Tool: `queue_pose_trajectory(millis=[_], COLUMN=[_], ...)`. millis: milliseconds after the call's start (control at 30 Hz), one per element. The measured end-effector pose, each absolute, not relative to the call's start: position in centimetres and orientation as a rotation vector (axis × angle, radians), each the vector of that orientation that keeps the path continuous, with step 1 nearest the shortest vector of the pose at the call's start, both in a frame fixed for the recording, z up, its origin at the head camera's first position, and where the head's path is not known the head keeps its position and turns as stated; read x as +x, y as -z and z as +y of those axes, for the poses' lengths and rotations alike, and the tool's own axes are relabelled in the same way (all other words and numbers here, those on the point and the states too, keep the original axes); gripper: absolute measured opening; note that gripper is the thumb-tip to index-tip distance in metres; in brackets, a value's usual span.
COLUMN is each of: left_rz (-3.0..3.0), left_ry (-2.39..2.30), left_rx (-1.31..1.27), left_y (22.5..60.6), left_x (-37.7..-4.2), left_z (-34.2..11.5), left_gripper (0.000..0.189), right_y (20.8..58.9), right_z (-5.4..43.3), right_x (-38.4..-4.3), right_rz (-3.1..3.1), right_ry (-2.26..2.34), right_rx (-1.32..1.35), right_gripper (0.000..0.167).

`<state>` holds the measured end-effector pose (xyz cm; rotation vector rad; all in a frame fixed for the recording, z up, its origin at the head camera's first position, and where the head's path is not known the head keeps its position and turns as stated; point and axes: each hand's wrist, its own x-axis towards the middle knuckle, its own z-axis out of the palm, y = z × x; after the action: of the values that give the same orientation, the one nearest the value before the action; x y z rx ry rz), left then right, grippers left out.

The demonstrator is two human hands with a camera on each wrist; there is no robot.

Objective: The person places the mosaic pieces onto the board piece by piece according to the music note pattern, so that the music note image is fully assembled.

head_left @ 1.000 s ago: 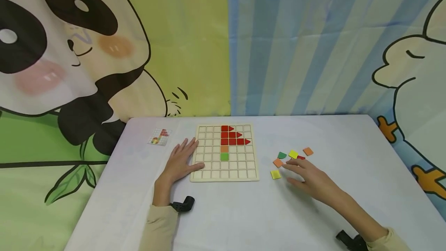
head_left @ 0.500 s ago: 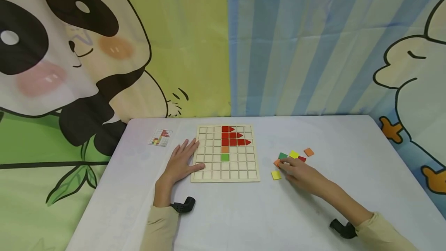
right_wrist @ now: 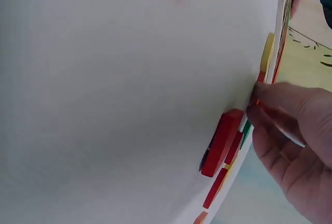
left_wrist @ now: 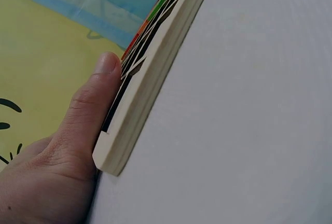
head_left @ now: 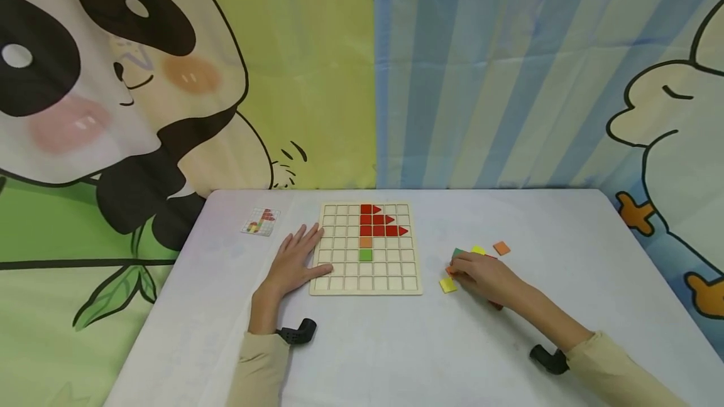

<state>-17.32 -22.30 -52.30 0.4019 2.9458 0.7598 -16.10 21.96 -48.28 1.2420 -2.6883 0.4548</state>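
My left hand lies spread at the left side of a wooden grid board, its thumb on the board's edge. Red squares and triangles, an orange square and a green square sit in the board's cells. To the right of the board, my right hand pinches an orange tile between thumb and fingertips; the fingers partly hide it. Beside it are a yellow tile and a green tile. A red piece shows below the palm.
Farther back lie another yellow tile, a partly hidden red piece and an orange tile. A small pattern card lies left of the board on the white table. A printed cloth stands behind.
My right hand has come in to the left and closed its fingertips at the orange tile. A red piece now shows under the palm. The left hand has stayed still.
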Motion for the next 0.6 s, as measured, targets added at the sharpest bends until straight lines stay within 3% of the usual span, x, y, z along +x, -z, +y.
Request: queue_pose_trajectory(millis=[167,367,600], left_rz=[2.941,2.961,2.966], left_ry=[-0.757,-0.742,-0.744], left_rx=[0.403,0.41,0.424], left_y=[52.4,52.7,52.6], left_x=[-17.1,-17.4,-17.6], left_z=[-22.3,-22.5,-22.4], left_gripper=[0.098,0.097,0.097], right_y=[47.8,46.3,47.5], right_z=[20.0,13.2,7.9], right_x=[-16.9,-17.2,-17.8], right_rz=[-2.626,-2.579,-2.445], right_ry=[-0.535,-0.472,-0.341], right_rx=[1.265,1.394,1.557], right_gripper=[0.018,0.022,0.011])
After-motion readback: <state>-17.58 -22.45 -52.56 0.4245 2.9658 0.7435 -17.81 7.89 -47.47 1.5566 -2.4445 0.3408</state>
